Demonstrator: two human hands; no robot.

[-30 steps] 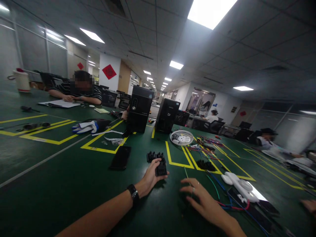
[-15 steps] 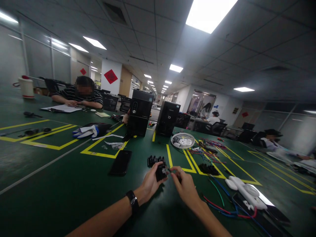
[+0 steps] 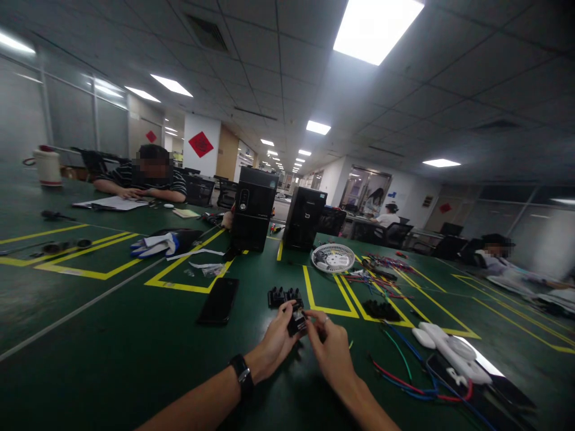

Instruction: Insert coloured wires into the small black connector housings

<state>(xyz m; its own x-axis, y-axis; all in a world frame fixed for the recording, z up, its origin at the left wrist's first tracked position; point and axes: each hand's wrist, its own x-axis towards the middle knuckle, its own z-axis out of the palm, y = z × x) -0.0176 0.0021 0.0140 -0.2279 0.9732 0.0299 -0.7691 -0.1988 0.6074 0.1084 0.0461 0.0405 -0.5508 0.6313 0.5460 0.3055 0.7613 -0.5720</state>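
My left hand [image 3: 275,342] is closed around a small black block with metal parts [image 3: 297,321], its thumb on top. At the block's right side, my right hand [image 3: 331,345] has thumb and forefinger pinched together; whatever is between them is too small to make out. Just beyond the block, several similar black pieces [image 3: 284,297] stand on the green table [image 3: 171,359]. To the left lies a black phone [image 3: 219,301]. Loose red, blue and green wires [image 3: 406,386] lie right of my right hand.
Two black computer towers [image 3: 254,209] stand at the back, with a white basket [image 3: 333,258] of small parts before them. Black parts [image 3: 381,309] and a white device [image 3: 453,353] lie right. Gloves [image 3: 157,243] lie left. Across the table, a person [image 3: 153,173] sits over papers.
My right hand has moved slightly left, bringing its fingertips from just beside the black block up against it. The left hand has tilted the block a little.
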